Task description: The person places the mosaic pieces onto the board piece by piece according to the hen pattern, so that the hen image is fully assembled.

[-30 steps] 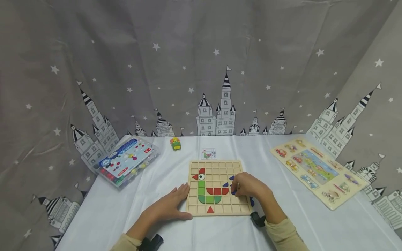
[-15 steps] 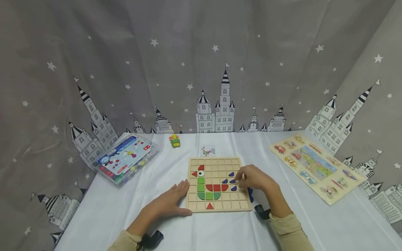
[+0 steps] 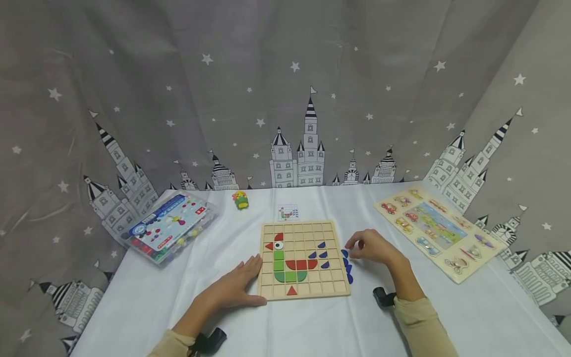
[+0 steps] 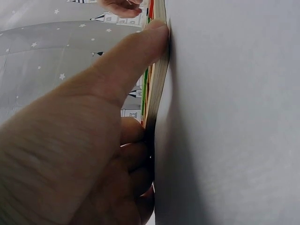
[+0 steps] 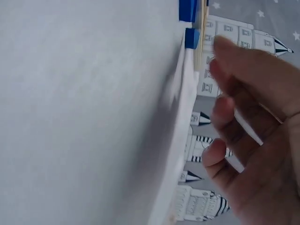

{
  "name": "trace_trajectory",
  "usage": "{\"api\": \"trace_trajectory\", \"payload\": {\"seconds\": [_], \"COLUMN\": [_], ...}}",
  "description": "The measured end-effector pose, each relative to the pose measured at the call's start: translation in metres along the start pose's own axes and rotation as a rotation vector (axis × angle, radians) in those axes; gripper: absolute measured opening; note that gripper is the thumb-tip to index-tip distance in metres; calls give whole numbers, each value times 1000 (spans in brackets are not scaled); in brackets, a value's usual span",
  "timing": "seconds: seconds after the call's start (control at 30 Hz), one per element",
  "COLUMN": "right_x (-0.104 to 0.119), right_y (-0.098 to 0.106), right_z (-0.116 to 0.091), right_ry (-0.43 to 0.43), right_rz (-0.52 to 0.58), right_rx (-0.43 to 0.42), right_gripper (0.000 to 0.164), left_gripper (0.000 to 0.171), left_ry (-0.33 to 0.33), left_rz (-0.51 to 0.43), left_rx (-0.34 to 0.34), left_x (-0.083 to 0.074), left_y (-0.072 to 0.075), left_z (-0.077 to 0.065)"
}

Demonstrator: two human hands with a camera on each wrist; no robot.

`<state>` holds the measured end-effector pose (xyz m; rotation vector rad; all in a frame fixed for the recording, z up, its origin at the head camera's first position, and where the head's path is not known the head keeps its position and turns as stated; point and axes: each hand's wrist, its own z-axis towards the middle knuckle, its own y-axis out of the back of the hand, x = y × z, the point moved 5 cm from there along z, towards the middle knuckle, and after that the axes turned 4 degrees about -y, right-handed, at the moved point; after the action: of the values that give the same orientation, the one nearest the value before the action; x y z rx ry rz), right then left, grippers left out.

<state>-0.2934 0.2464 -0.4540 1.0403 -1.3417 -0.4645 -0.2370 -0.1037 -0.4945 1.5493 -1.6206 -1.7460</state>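
Note:
The wooden grid board (image 3: pixel 321 287) lies on the white cloth. Red, green and blue pieces on it form a bird shape with a round eye piece (image 3: pixel 278 245). My left hand (image 3: pixel 236 285) rests against the board's left side, fingers extended and thumb along the near edge; the left wrist view shows that thumb (image 4: pixel 136 51) touching the board's side. Just past the right edge, my right hand (image 3: pixel 372 246) hovers with loosely bent fingers beside several blue half-round pieces (image 3: pixel 349 279). Nothing shows between its fingertips in the right wrist view, where a blue piece (image 5: pixel 191 38) lies close by.
Behind the board lies a small picture card (image 3: pixel 288 212). A clear plastic box (image 3: pixel 171 225) of colored parts stands at the left, near a small green and yellow toy (image 3: pixel 241 200). On the right lies a wooden puzzle board (image 3: pixel 441 233). A grey printed curtain (image 3: pixel 223 74) hangs behind.
My right hand has moved right, off the blue pieces on the board, to the loose blue pieces beside it. My left hand stays at the board's left edge. The head view has shifted slightly.

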Motion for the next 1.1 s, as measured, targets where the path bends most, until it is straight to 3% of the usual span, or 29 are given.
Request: {"api": "trace_trajectory", "payload": {"seconds": [0.1,0.4,0.7,0.8,0.9,1.1], "right_x": [-5,-14,-19,-19,-19,-20], "right_y": [0,-6,3,3,-2,-11], "right_z": [6,19,13,10,6,1], "right_ry": [6,-80,-122,-88,-53,-85], "right_rz": [6,-10,-39,-38,-18,17], "right_rx": [-7,41,-3,-12,6,4], "right_gripper": [19,21,20,21,22,18], "left_gripper": [112,112,111,111,111,111], "left_ry": [-11,-37,-48,-42,-37,-38], "left_rz": [-4,-22,-29,-26,-22,-39], "left_rx": [-7,-21,-25,-21,-16,-13], "left_x": [-1,-4,-7,-6,-2,1], "left_y": [1,6,8,7,4,0], "left_z": [1,4,9,10,7,-1]}}
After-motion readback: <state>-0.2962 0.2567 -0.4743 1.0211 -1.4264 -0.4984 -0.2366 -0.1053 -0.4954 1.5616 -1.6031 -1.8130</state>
